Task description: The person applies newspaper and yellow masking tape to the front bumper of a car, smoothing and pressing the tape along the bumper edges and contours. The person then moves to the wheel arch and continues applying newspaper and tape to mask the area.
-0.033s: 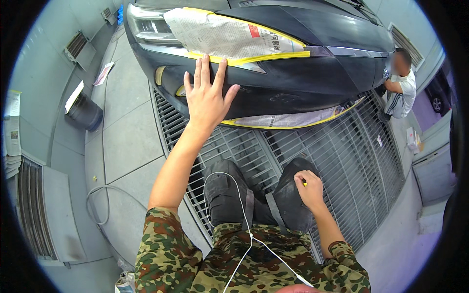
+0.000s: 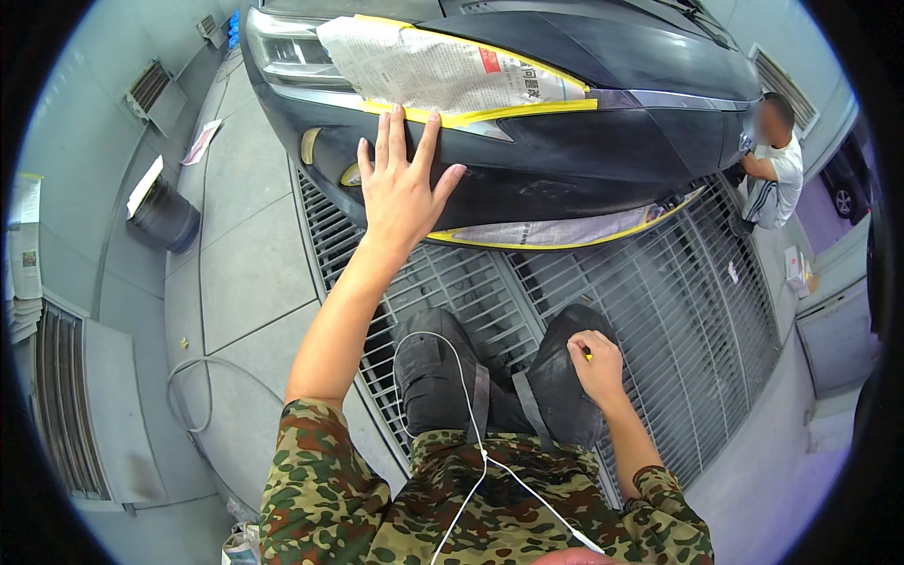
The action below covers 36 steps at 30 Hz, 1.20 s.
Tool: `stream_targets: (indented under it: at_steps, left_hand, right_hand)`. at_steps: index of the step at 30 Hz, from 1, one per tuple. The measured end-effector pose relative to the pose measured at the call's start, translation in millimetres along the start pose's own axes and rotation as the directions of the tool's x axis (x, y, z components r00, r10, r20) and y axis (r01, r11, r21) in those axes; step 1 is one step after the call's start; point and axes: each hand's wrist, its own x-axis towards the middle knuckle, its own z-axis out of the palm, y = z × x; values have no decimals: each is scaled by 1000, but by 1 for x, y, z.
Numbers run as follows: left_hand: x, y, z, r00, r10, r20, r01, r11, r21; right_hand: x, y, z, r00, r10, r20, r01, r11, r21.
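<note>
My left hand (image 2: 403, 193) lies with its fingers spread on the front bumper (image 2: 584, 155) of a dark car. Its fingertips touch the lower edge of yellow masking tape (image 2: 527, 109). That tape frames a sheet of newspaper (image 2: 443, 71) covering the grille area beside the headlight (image 2: 294, 52). Over my right knee, my right hand (image 2: 597, 367) is curled closed. A small yellow thing (image 2: 589, 356) shows between its fingers; most of it is hidden. More taped newspaper (image 2: 565, 231) covers the bumper's lower opening.
Metal floor grating (image 2: 659, 301) runs under the car and my legs. At the right, another person (image 2: 777, 165) in a white shirt crouches by the bumper's far end. A dark bin (image 2: 165, 217) and a looped hose (image 2: 188, 395) are on the left.
</note>
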Motion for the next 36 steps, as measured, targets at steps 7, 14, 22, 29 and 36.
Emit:
stream_targets:
  at_steps: [7,14,22,29,36]
  left_hand:
    - [2,-8,-3,999,42,31,-43,998,42]
    - [-1,-37,2,1000,4,-18,-3,1000,21]
    - [-5,-67,3,998,-55,-39,57,997,51]
    - [-6,-73,9,991,-107,-77,102,993,-65]
    - [26,-121,-13,939,32,-342,-99,978,-182]
  right_hand:
    - [2,-6,30,999,-13,32,12,999,52]
    - [4,-19,41,998,-38,52,36,999,36]
    - [-19,7,30,998,11,55,-10,1000,-13]
    - [-18,17,36,996,19,82,-19,1000,-4]
    - [-10,9,36,995,-13,101,9,999,42]
